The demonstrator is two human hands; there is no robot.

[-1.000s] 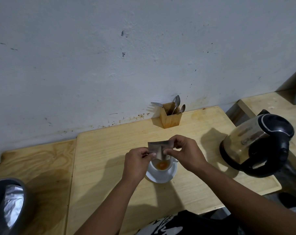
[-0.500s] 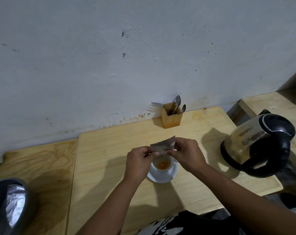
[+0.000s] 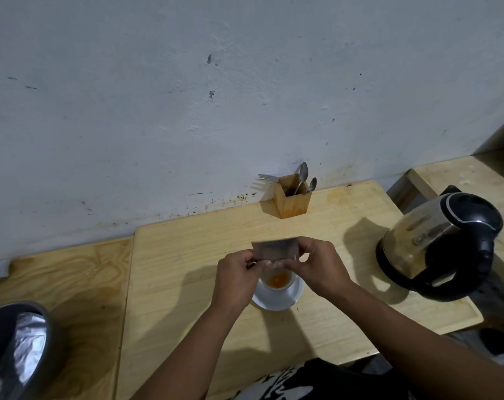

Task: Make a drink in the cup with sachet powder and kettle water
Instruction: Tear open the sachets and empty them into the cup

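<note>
The scene is dim and evenly muted, with a cool grey cast over the rough white plaster wall (image 3: 187,111). Soft-edged shadows fall on the pale wooden tabletop (image 3: 187,269): one to the left of the steel-and-black electric kettle (image 3: 438,246), one left of the small wooden cutlery box (image 3: 292,199), others beneath the forearms. The kettle's metal side carries dull reflections, and the crinkled silvery liner of the grey bin (image 3: 17,350) at lower left shows the brightest glare. The grey foil sachet (image 3: 275,249) is smeared by motion blur. Wide-angle distortion bows the table edges and stretches the frame's corners.
</note>
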